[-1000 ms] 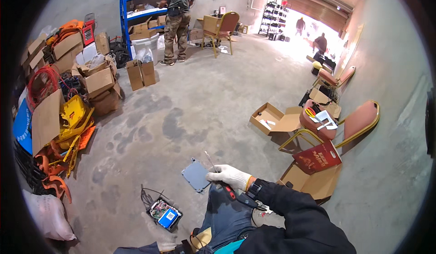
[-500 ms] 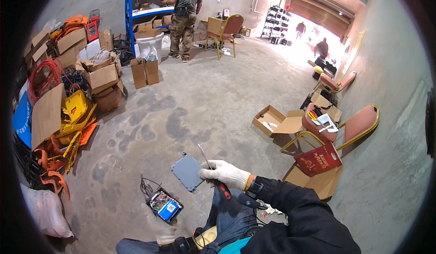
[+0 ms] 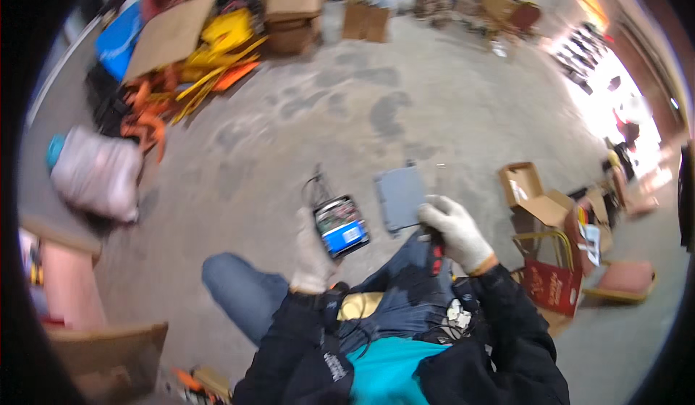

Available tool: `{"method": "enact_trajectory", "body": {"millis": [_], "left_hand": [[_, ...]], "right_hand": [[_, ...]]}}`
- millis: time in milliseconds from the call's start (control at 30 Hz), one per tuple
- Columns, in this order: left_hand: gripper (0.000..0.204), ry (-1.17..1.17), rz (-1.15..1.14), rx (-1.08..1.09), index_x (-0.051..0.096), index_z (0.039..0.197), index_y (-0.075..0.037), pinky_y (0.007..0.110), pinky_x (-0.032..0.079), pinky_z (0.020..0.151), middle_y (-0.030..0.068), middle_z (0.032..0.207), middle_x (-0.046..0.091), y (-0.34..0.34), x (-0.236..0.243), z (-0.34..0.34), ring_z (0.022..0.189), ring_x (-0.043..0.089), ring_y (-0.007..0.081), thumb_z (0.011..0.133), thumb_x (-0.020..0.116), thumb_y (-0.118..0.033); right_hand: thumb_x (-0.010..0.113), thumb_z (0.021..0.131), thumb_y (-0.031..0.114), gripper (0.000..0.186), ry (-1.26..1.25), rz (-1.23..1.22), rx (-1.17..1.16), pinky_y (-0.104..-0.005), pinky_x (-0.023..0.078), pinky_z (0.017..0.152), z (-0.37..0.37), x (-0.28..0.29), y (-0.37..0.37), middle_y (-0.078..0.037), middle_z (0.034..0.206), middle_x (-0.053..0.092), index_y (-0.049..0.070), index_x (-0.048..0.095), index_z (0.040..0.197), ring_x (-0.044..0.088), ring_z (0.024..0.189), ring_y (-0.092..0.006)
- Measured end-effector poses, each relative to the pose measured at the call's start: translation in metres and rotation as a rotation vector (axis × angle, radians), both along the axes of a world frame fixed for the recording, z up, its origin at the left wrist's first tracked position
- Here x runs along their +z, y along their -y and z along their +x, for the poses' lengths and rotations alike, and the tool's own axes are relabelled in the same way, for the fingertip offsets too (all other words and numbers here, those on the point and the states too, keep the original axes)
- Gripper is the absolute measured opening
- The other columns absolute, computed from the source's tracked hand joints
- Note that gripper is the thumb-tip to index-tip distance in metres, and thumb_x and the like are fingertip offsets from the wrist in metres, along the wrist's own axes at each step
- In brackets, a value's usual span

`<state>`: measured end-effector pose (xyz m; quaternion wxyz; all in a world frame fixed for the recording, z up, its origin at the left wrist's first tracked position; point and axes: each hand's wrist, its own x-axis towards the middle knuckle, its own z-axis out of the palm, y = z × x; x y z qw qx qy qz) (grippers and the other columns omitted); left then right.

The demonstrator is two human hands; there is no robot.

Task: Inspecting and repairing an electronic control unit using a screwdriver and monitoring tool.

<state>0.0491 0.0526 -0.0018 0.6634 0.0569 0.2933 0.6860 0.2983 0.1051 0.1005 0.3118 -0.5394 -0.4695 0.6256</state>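
My left hand (image 3: 313,254), in a white glove, reaches down beside a small dark device with a blue and coloured face (image 3: 341,225) that has black wires trailing from it; whether it grips the device is unclear. My right hand (image 3: 453,230), also gloved, is closed around a red-and-black handled tool (image 3: 436,255) and rests against the edge of a flat grey square panel (image 3: 401,199) lying on the concrete floor. My knees in blue jeans (image 3: 246,296) sit below both hands. The view is motion-blurred.
A pale stuffed bag (image 3: 98,175) lies at left. Orange and yellow gear (image 3: 203,65) and cardboard boxes (image 3: 289,14) crowd the far left. Open cartons (image 3: 532,195), a red box (image 3: 554,288) and a chair (image 3: 626,278) stand at right. A wooden piece (image 3: 108,347) is near left.
The view has tilted down and swung left, and blurred. My left hand has come into sight beside the wired device. My right hand stays at the grey panel.
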Motion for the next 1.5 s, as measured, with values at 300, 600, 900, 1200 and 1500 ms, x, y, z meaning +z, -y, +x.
{"method": "enact_trajectory", "body": {"millis": [300,600,900,1200,1500], "left_hand": [[0.079,0.011,-0.012,-0.016,0.058,0.142,0.0,0.046,0.067,0.091,0.0183,0.126,0.073,0.015,-0.006,-0.015,0.107,0.077,0.0296,0.111,0.031,-0.068],[0.074,0.08,0.075,-0.056,0.06,0.14,-0.002,0.042,0.067,0.089,0.0132,0.124,0.074,0.014,-0.019,-0.019,0.107,0.076,0.0247,0.112,0.034,-0.065],[0.073,-0.041,0.046,-0.041,0.06,0.141,-0.003,0.041,0.063,0.096,0.0126,0.129,0.072,0.011,-0.022,-0.017,0.113,0.074,0.0242,0.113,0.033,-0.064],[0.081,-0.044,0.101,-0.071,0.055,0.148,0.002,0.044,0.057,0.108,0.0201,0.142,0.066,0.014,-0.016,-0.013,0.127,0.068,0.0306,0.112,0.031,-0.066],[0.086,0.005,0.116,-0.117,0.056,0.15,-0.002,0.043,0.061,0.105,0.0184,0.143,0.066,0.014,-0.018,-0.013,0.126,0.07,0.0295,0.108,0.031,-0.073]], "right_hand": [[0.073,0.102,0.022,0.036,-0.048,-0.127,0.103,-0.0253,0.05,0.072,-0.035,-0.024,0.009,-0.001,0.091,0.066,-0.004,0.067,0.126,0.059,0.078,-0.0083],[0.073,0.102,0.024,0.037,-0.008,-0.171,0.175,-0.0253,0.05,0.072,-0.052,-0.027,0.016,-0.001,0.094,0.067,-0.003,0.068,0.126,0.059,0.078,-0.0084],[0.072,0.101,0.026,0.036,0.059,-0.157,0.224,-0.0256,0.049,0.072,-0.068,-0.027,0.023,0.0,0.091,0.066,-0.003,0.07,0.123,0.058,0.078,-0.0083],[0.072,0.101,0.025,0.037,0.092,-0.151,0.225,-0.0255,0.049,0.071,-0.074,-0.029,0.023,0.0,0.091,0.066,-0.004,0.07,0.125,0.058,0.077,-0.0082],[0.075,0.1,0.025,0.038,0.108,-0.126,0.195,-0.0257,0.052,0.07,-0.076,-0.034,0.023,-0.002,0.09,0.067,-0.005,0.069,0.123,0.061,0.075,-0.009]]}}
